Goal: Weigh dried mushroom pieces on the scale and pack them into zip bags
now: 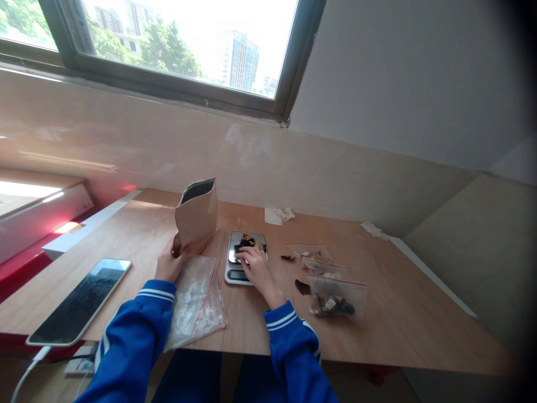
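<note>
A brown kraft paper bag stands upright with its top gaping. My left hand is closed on its lower left edge. Just right of the bag is a small white kitchen scale with a metal plate. Dark and tan dried pieces, perhaps mushroom, are heaped on that plate. Over the front of the heap lies my right hand, fingers stretched out and touching or nearly touching the pieces. It hides part of the plate and display. Clear zip bags lie flat between my forearms.
Filled zip bags of dried pieces sit on the right, beside loose dark pieces. A phone on a charging cable lies at the left. Crumpled tissue is near the wall, with more tissue farther right.
</note>
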Demonstrator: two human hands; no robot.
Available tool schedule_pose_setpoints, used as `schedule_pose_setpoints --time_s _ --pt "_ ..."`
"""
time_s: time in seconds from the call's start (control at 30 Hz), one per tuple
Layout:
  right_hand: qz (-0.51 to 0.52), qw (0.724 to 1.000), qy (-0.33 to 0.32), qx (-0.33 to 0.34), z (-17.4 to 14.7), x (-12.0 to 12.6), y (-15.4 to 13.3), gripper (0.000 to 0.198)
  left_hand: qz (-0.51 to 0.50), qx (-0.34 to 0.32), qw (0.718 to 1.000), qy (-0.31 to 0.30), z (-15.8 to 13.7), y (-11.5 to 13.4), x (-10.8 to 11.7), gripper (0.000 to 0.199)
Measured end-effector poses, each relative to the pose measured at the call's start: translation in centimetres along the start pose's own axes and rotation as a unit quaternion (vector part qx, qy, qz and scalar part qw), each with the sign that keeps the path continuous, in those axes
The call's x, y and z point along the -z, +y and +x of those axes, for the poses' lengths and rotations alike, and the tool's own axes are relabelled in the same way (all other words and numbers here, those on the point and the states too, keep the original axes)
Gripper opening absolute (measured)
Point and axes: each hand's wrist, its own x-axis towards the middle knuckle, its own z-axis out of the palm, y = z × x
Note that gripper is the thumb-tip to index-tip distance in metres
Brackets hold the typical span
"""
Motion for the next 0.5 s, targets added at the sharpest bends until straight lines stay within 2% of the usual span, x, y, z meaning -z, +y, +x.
schedule_pose_setpoints --time_s 0.2,0.33,0.5 --pt "0.006 0.999 0.018 -0.031 -0.3 1.0 -0.1 0.036 0.013 -0.006 1.0 0.005 -0.1 0.3 0.1 0.067" --pt "0.028 0.993 0.083 -0.079 -1.6 1.6 0.8 0.033 0.024 0.003 1.0 0.003 -0.1 0.5 0.2 0.065" --pt "0.022 0.977 0.16 -0.136 -4.7 1.7 3.5 0.032 0.035 -0.004 0.999 0.018 0.0 -0.1 0.1 0.062"
